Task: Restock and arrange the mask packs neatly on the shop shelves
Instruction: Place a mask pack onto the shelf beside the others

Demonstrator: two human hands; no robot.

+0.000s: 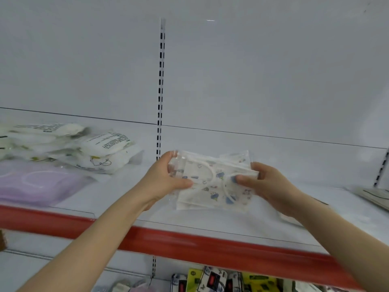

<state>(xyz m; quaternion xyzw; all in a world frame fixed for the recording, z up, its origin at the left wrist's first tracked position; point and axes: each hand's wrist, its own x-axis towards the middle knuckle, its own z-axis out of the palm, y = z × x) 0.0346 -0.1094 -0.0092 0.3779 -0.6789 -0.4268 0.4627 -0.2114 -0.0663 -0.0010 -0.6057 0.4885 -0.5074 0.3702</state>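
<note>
A clear pack of white masks with small coloured prints [212, 182] is held above the white shelf [263, 220], a little in from its front edge. My left hand [166, 175] grips the pack's left end, thumb on top and fingers behind. My right hand [265, 182] pinches the right end, thumb on the front face. The pack is roughly level, tilted slightly towards me.
A loose pile of white mask packs [84, 148] lies at the shelf's back left, with a lilac pack [35, 184] in front of it. Another pack's edge [376, 197] shows at far right. A red strip [189, 241] fronts the shelf; boxed goods [221, 279] fill the shelf below.
</note>
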